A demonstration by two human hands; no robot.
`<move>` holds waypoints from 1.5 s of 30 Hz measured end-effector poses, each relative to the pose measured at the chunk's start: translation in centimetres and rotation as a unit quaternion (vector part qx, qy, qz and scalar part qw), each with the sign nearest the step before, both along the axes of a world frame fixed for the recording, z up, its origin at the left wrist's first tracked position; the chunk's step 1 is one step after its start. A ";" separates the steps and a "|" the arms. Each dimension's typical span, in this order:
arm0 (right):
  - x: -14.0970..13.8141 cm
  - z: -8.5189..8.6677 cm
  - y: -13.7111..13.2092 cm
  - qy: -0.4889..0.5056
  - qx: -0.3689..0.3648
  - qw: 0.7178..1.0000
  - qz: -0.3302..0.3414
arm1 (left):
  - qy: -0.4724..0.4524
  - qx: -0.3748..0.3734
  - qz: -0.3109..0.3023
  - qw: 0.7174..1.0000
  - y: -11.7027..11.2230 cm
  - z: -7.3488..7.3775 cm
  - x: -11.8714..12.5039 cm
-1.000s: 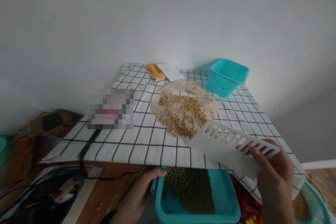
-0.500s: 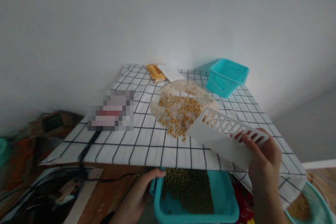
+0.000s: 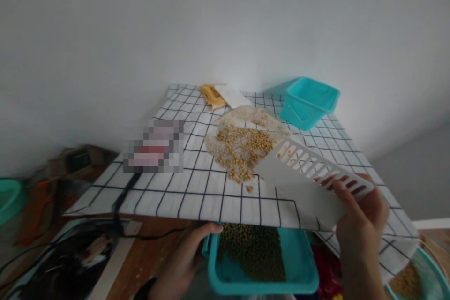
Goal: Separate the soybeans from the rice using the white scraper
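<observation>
In my right hand (image 3: 363,211) is a white plastic board with a row of slots (image 3: 309,183), tilted over the front right of the table. Its far corner reaches the near right side of a pile of yellow soybeans (image 3: 262,143), which lie mixed with pale fine grains (image 3: 242,115). Below the table's front edge my left hand (image 3: 190,251) grips the left rim of a teal tub (image 3: 263,288). Inside the tub are dark green beans (image 3: 258,258), with yellowish ones at the far left corner.
A checked cloth (image 3: 197,197) covers the table. A teal bucket (image 3: 311,103) stands at the back right, near a yellow packet (image 3: 213,97) and white paper (image 3: 234,97). A blurred-out object (image 3: 154,146) with a black cable lies left. Another tub (image 3: 418,272) sits lower right.
The view has shifted slightly. My right hand and the slotted board have moved a little to the right, and a few soybeans now lie apart at the pile's near edge. My left hand stays on the tub.
</observation>
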State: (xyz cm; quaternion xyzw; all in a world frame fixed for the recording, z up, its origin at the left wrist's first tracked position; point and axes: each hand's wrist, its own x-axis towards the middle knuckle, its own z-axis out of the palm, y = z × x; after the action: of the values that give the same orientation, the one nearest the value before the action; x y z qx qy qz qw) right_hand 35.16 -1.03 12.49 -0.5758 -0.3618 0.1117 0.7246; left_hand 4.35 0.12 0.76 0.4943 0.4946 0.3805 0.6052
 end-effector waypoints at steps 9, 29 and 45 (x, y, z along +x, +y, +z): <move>-0.5 -0.4 -0.5 0.009 -0.062 0.997 0.040 | 0.002 -0.001 0.021 1.000 0.0 1.3 -0.1; 0.0 -1.1 0.1 -0.023 -0.068 0.993 0.090 | -0.033 -0.059 -0.005 0.998 0.5 3.7 -0.7; 1.5 -0.5 -1.0 -0.053 -0.029 0.968 0.245 | -0.019 0.027 -0.030 0.999 0.3 0.5 -2.2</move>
State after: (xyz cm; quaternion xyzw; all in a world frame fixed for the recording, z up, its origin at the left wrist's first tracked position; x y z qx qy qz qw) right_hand 36.68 -1.99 11.96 -0.4958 -0.5262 0.2653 0.6379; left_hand 2.14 0.37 1.31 0.5180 0.4570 0.3849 0.6121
